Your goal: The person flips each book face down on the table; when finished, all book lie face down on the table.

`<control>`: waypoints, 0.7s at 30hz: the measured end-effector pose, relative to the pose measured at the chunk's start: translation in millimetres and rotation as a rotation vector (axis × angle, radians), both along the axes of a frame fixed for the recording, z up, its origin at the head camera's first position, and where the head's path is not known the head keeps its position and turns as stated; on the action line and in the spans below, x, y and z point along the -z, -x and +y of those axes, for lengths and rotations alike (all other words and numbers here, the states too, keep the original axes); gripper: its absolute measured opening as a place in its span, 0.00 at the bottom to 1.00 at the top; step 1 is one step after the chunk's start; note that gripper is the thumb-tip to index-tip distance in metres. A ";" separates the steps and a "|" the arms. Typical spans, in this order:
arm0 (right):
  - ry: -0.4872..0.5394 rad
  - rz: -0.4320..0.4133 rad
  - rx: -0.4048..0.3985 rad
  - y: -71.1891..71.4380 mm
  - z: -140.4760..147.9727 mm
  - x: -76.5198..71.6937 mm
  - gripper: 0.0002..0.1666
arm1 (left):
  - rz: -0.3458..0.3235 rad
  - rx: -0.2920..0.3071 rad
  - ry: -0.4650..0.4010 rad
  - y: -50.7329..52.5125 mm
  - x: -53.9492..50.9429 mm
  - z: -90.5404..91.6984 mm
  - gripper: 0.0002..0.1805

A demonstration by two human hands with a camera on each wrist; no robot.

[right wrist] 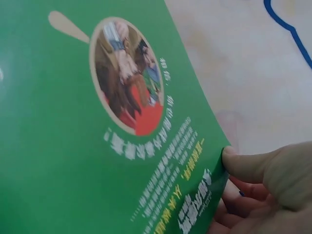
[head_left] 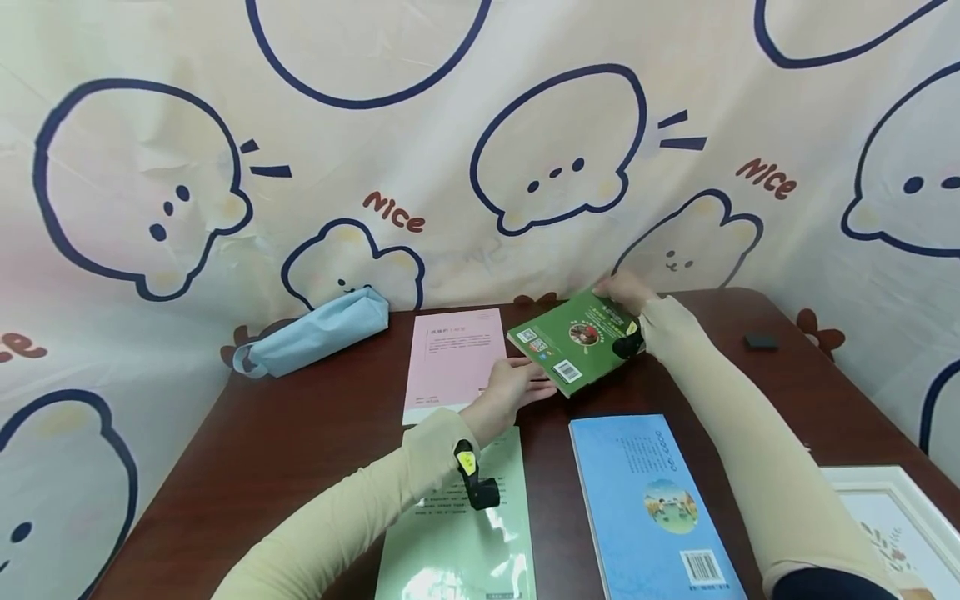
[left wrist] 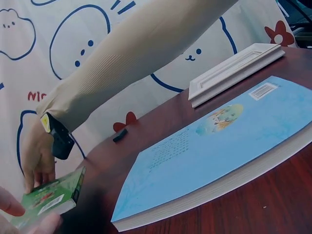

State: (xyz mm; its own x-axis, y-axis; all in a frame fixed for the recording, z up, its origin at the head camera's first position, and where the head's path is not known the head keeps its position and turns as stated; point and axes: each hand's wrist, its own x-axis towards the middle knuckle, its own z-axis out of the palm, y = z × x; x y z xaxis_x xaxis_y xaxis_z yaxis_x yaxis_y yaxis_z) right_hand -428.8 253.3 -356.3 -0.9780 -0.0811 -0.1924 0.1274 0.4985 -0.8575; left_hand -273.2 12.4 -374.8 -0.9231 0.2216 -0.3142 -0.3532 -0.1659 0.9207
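Observation:
A green book (head_left: 573, 342) with a round picture and a barcode is held tilted above the back of the table. My right hand (head_left: 628, 293) grips its far edge; the thumb (right wrist: 251, 163) lies at the cover's edge in the right wrist view, the other fingers behind. At the near left edge of this book, my left hand (head_left: 510, 393) holds it between thumb and fingers, though their exact contact is partly hidden. Beneath the left forearm lies a pale green book (head_left: 465, 542). A pink book (head_left: 453, 358) lies just behind the left hand.
On the near right lies a thick blue book (head_left: 645, 508), with a white picture frame (head_left: 892, 479) beyond it. A light blue pouch (head_left: 322, 329) rests at the back left. The small dark block (head_left: 761, 342) is at the back right. Patterned cloth (head_left: 450, 158) encloses the table (head_left: 300, 442).

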 end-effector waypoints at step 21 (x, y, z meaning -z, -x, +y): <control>-0.180 0.102 0.067 2.2 11.6 27.7 0.12 | 0.015 0.133 0.070 14.3 17.9 -2.1 0.26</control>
